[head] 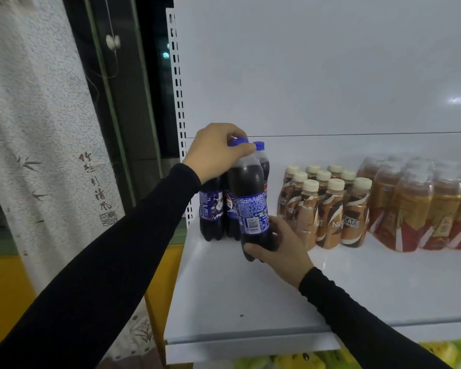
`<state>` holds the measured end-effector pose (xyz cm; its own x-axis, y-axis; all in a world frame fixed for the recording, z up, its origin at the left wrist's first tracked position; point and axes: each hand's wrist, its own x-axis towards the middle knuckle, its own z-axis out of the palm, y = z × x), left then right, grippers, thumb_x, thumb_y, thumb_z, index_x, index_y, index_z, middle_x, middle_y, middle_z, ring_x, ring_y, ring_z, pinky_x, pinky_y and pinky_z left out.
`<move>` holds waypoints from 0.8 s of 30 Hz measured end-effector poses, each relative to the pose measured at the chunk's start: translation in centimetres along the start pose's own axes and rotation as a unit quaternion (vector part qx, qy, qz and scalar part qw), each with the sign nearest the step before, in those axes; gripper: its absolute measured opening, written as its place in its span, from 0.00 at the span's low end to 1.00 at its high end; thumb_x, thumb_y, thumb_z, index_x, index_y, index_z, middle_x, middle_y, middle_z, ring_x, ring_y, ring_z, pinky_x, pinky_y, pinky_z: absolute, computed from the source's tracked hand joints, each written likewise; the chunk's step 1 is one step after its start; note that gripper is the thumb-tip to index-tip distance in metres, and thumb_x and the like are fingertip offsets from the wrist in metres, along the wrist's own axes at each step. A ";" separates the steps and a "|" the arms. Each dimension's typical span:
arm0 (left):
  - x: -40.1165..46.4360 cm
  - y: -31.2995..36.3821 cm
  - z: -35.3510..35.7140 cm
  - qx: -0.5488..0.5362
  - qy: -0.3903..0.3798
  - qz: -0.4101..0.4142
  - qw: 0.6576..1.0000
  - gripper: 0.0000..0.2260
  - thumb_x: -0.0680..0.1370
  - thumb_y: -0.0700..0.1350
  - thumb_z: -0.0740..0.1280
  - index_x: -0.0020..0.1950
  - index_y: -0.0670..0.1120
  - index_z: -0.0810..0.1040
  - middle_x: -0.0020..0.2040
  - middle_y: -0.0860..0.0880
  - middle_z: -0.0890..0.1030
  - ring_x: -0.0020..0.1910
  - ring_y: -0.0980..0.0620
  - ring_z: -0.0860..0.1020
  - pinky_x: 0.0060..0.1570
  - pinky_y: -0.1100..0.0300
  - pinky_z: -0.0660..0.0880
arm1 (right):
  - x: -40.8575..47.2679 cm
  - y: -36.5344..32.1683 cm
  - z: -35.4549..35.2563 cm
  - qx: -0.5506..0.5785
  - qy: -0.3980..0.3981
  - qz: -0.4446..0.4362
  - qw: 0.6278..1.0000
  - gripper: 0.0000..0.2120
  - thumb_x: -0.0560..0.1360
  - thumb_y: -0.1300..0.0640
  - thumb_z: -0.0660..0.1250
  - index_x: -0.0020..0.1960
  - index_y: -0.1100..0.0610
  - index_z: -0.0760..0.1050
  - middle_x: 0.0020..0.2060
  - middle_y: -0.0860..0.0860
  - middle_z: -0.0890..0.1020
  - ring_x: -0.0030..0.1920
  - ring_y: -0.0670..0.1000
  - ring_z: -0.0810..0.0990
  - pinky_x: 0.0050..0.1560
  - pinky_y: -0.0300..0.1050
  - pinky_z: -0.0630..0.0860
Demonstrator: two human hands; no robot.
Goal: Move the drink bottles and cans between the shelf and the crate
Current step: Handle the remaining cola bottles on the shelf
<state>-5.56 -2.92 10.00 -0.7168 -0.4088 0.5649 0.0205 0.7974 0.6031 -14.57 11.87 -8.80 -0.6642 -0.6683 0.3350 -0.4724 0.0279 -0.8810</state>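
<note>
A: We log the left hand [216, 149] pinching the cap and the right hand [276, 245] gripping the base of the cola bottle [249, 201], tilted at the shelf [250, 302] front.

B: Risk, we judge: its base clips the standing cola bottles [213, 211] just behind, toppling them.

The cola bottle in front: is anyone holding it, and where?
Yes. The left hand grips the cola bottle at its cap; the right hand grips its base.

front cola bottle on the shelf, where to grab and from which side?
Grip the front cola bottle at its narrow waist below the label, coming from the open shelf front. It leans slightly, and cola bottles behind and coffee bottles to the right block other sides.
</note>
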 end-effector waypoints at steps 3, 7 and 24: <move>-1.3 -1.5 -0.5 -0.074 0.018 -0.028 0.997 0.13 0.76 0.53 0.74 0.57 0.49 0.83 0.49 0.52 0.84 0.51 0.50 0.82 0.56 0.48 0.81 | -0.1 -0.6 0.4 0.037 -0.026 -0.003 0.999 0.27 0.70 0.56 0.78 0.60 0.40 0.66 0.53 0.34 0.77 0.48 0.32 0.80 0.44 0.34 0.80; -4.5 -3.5 -0.7 -0.235 0.005 -0.083 0.968 0.21 0.78 0.52 0.72 0.68 0.47 0.77 0.58 0.50 0.83 0.58 0.51 0.82 0.58 0.55 0.79 | -0.7 -1.3 0.8 0.095 -0.072 -0.010 0.993 0.23 0.73 0.60 0.75 0.60 0.43 0.69 0.53 0.41 0.80 0.47 0.39 0.82 0.40 0.37 0.80; -9.5 -7.8 2.6 -0.382 0.051 -0.199 0.901 0.27 0.75 0.43 0.75 0.72 0.48 0.70 0.52 0.47 0.86 0.50 0.49 0.85 0.45 0.54 0.82 | -1.2 -2.9 2.0 0.033 -0.131 -0.014 0.991 0.31 0.64 0.37 0.77 0.63 0.35 0.67 0.56 0.33 0.77 0.54 0.33 0.77 0.50 0.32 0.78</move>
<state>-0.72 -4.12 -1.50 -0.7066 -0.6643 0.2438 0.2782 0.0561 0.9589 -11.25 11.16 -7.32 -0.4746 -0.8383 0.2684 -0.4435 -0.0357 -0.8956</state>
